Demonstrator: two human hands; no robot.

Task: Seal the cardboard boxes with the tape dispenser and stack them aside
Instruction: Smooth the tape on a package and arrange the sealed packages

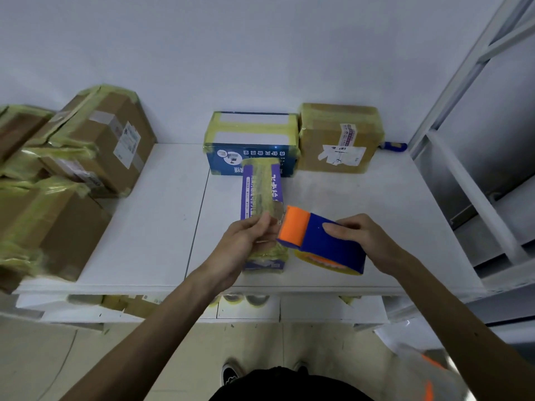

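My left grip (246, 241): curled on box (260, 192)
My right grip (356, 235): closed round dispenser (321, 241)
Done: taped stack (86, 146), 9 o'clock
Left: I finish this box, stack it

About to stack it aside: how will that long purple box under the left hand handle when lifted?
The purple box is long and narrow, so gripped at one end it will probably tip. Glossy tape wraps it, so it may feel slippery. The left hand nearly spans its width, so one hand could likely carry it.
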